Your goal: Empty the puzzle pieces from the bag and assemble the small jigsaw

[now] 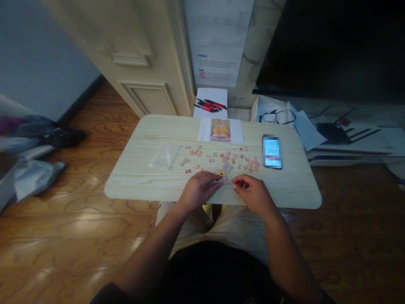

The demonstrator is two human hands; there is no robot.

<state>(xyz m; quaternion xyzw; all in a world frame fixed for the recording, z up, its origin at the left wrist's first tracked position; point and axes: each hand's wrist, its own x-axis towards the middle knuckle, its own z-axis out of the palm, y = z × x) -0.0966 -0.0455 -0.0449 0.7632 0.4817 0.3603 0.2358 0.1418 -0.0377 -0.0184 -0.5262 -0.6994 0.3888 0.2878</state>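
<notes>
Our left hand [200, 185] touches the joined pieces [220, 172] just below frame centre, the nearer; our right hand [254, 192], pinched, lies to their lower right; whether either grasps one, we cannot tell.

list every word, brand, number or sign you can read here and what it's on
No text can be read for certain.
Wall sheet: lines of print, with some blue and red, too blurred to read.
Phone: screen lit but pixelated, nothing legible.
Black top: a small pale mark at the bottom edge of the view, too unclear to read.
Puzzle pieces: no lettering can be made out.
</notes>
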